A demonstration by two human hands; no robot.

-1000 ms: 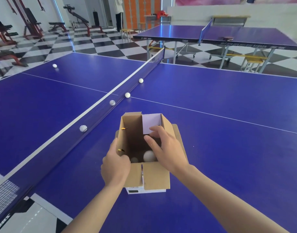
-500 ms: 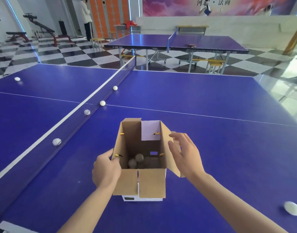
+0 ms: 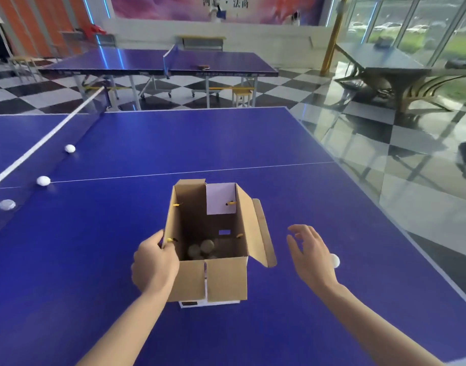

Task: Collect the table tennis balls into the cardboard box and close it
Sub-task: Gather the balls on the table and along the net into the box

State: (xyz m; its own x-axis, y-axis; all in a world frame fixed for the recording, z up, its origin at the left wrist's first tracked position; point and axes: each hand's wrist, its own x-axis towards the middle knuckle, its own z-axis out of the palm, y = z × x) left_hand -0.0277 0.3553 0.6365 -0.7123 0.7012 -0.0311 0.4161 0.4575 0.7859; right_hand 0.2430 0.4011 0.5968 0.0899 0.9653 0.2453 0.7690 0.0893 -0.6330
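Observation:
An open cardboard box [image 3: 225, 280] stands on the blue table [image 3: 173, 143], flaps up. A few white balls [image 3: 201, 248] lie at its bottom. My left hand [image 3: 155, 262] grips the box's left wall at the rim. My right hand [image 3: 309, 253] hovers open to the right of the box, fingers spread, holding nothing. A white ball [image 3: 334, 260] lies on the table just beyond that hand, partly hidden by it. Two more balls [image 3: 43, 180] [image 3: 70, 148] rest against the near side of the net, and another ball [image 3: 7, 204] shows through the net.
The net [image 3: 41, 154] runs along the left. The table's right edge [image 3: 358, 191] drops to a shiny checkered floor. A second blue table [image 3: 136, 62] with yellow stools stands behind, and a dark table [image 3: 379, 59] at the far right.
My right hand left the box opening and moved out to the right, toward the ball near the table's right side. The view swung right. My left hand kept its grip on the box.

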